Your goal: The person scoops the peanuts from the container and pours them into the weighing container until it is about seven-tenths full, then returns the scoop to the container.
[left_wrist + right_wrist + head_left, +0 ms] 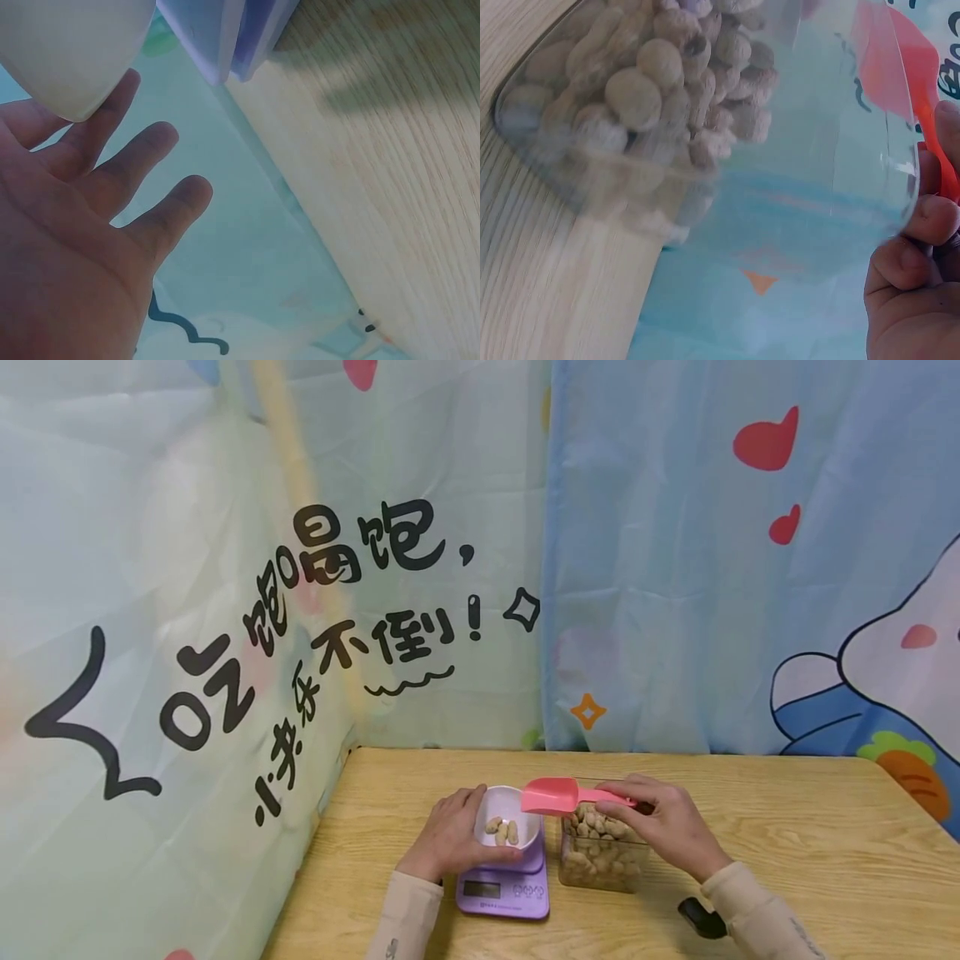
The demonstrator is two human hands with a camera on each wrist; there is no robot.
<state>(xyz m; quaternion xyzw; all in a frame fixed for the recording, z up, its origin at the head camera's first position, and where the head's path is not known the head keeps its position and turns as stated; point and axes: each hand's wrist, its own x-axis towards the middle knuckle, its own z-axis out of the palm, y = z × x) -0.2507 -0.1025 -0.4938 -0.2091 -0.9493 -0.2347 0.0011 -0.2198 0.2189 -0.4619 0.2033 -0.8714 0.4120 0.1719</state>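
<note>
My left hand grips a small white bowl between thumb and fingers, with several unshelled peanuts inside. In the head view the bowl overlaps the upper part of a purple kitchen scale. The left wrist view shows the bowl apart from the scale, the lower fingers spread loosely. My right hand pinches the handle of a pink scoop, whose head reaches the bowl's right rim. Under the scoop's handle stands a clear plastic box of peanuts.
The wooden table meets printed curtains at its back and left side. A black rounded object lies by the right forearm. The clear box stands close to the scale's right side.
</note>
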